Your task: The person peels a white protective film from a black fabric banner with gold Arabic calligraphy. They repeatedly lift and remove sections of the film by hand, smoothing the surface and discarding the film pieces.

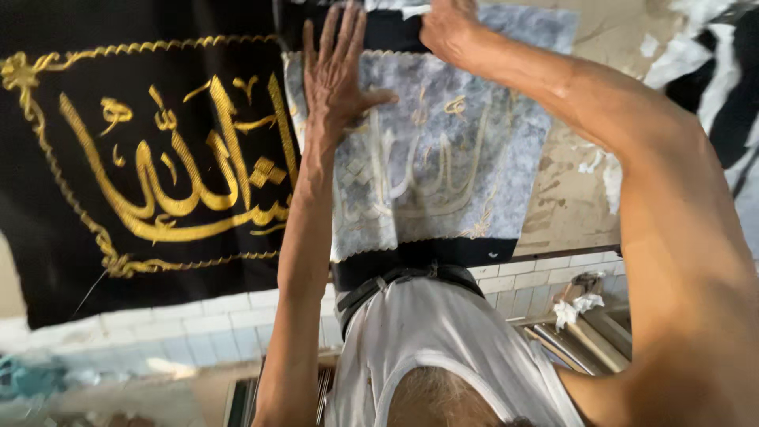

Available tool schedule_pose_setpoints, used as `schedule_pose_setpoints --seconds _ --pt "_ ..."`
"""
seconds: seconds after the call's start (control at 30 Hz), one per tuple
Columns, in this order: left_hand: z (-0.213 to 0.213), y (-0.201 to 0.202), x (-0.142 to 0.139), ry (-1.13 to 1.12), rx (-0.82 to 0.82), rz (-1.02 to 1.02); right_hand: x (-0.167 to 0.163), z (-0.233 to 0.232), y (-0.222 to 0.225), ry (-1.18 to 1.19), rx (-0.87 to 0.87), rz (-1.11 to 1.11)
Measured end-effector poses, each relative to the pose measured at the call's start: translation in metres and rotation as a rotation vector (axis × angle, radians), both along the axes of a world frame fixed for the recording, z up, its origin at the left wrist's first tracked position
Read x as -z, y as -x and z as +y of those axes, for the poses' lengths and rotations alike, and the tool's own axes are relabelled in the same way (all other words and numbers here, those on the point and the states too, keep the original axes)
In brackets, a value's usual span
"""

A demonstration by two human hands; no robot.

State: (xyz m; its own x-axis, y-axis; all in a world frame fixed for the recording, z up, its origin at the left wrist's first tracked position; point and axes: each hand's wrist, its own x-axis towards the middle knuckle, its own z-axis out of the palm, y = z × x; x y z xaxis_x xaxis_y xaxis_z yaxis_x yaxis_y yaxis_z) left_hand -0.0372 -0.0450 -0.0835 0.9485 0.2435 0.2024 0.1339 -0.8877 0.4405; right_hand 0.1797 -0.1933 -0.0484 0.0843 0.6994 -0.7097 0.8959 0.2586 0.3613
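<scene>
A black cloth (47,198) with gold embroidered lettering (170,170) and a gold cord border lies spread at the left. Beside it lies a piece turned over to its grey backing (466,142), where the stitching shows pale and reversed. My left hand (336,71) rests flat on that grey backing near its left edge, fingers spread, holding nothing. My right hand (447,28) sits at the far top edge of the grey piece. Its fingers are cut off by the frame, so its grip is unclear. My white vest and black belt (411,277) fill the lower middle.
The cloths lie on a worn beige surface (577,198) with a white-tiled front (198,324). Black and white fabric (711,71) is heaped at the top right. Metal bars (553,340) and a crumpled white scrap (573,308) lie at the lower right.
</scene>
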Motion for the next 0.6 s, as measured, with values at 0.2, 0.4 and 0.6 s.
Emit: schedule_pose_setpoints --seconds 0.2,0.4,0.6 --pt "-0.002 0.000 0.013 0.042 -0.016 -0.004 -0.011 -0.149 -0.064 0.181 0.263 -0.273" --pt "-0.001 -0.003 -0.010 -0.007 -0.006 0.119 -0.039 -0.313 -0.104 0.183 0.652 -0.324" --pt "-0.005 -0.011 -0.032 0.085 -0.055 0.382 -0.051 -0.354 -0.075 -0.620 0.973 -0.023"
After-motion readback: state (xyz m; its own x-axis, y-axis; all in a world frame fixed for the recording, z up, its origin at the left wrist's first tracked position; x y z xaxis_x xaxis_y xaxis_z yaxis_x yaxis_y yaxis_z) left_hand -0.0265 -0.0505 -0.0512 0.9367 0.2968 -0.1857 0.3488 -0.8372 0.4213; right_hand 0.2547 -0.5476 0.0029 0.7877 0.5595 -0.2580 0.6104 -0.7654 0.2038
